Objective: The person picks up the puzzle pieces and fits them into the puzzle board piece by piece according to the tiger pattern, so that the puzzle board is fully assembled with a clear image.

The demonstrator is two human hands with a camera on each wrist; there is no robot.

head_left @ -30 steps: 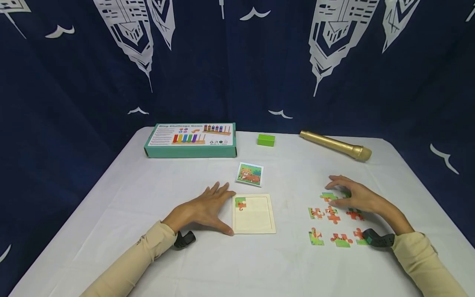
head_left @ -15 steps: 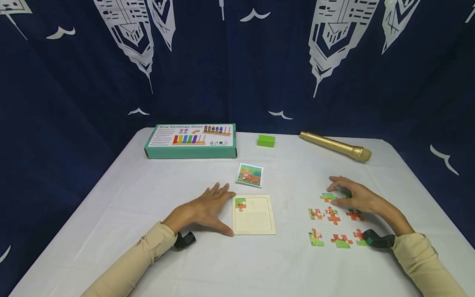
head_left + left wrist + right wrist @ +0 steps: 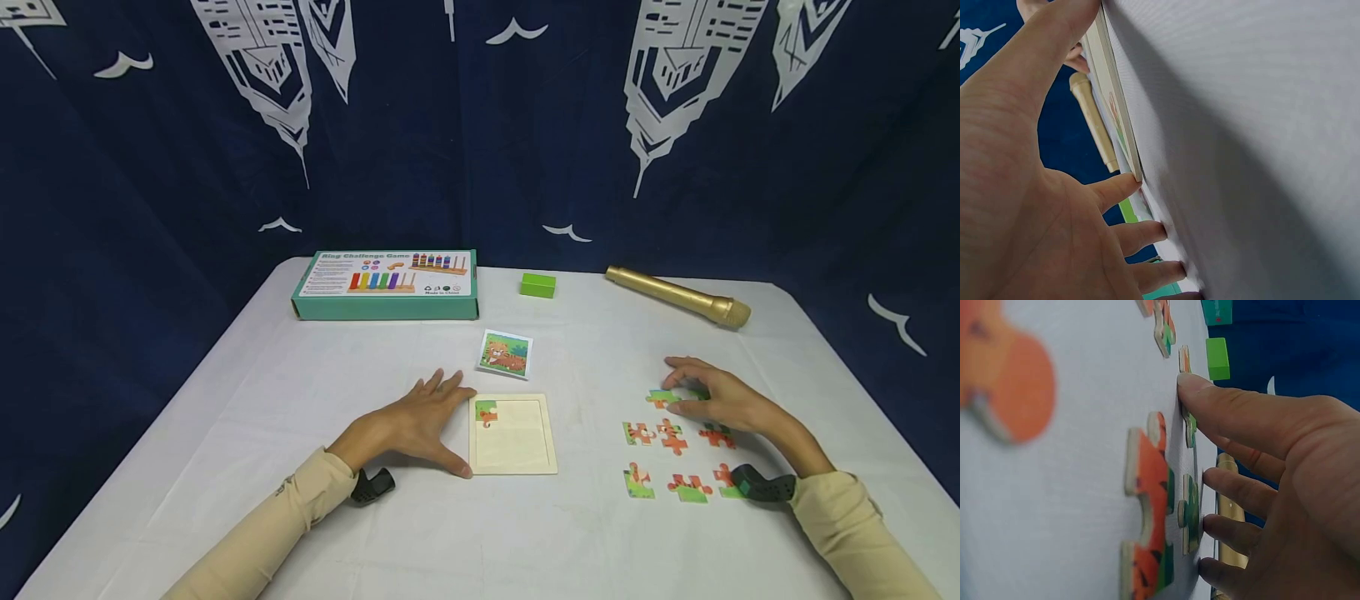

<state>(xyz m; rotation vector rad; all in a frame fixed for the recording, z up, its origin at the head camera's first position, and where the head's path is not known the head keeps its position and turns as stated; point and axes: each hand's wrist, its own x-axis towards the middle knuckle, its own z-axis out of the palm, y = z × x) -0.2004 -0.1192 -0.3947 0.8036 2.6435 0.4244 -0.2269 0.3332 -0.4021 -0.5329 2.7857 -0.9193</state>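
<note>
My left hand (image 3: 408, 425) lies spread at the left side of a square wooden puzzle tray (image 3: 517, 454), its thumb and index finger touching the tray's left corners. One green-and-orange puzzle piece (image 3: 487, 412) sits in the tray's upper left corner. My right hand (image 3: 720, 398) rests over the loose pieces at the right, fingers bent loosely. In the right wrist view its thumb (image 3: 1235, 406) touches or overlaps a green-and-orange puzzle piece (image 3: 1191, 428); the other fingertips rest on the table. A green puzzle piece (image 3: 1190, 512) lies by those fingers, largely hidden in the head view.
Several loose tiger-patterned pieces (image 3: 690, 488) lie in rows below the right hand. A tiger picture card (image 3: 505, 354) lies behind the tray. Along the back stand a green game box (image 3: 386, 287), a green block (image 3: 537, 285) and a gold microphone (image 3: 675, 296).
</note>
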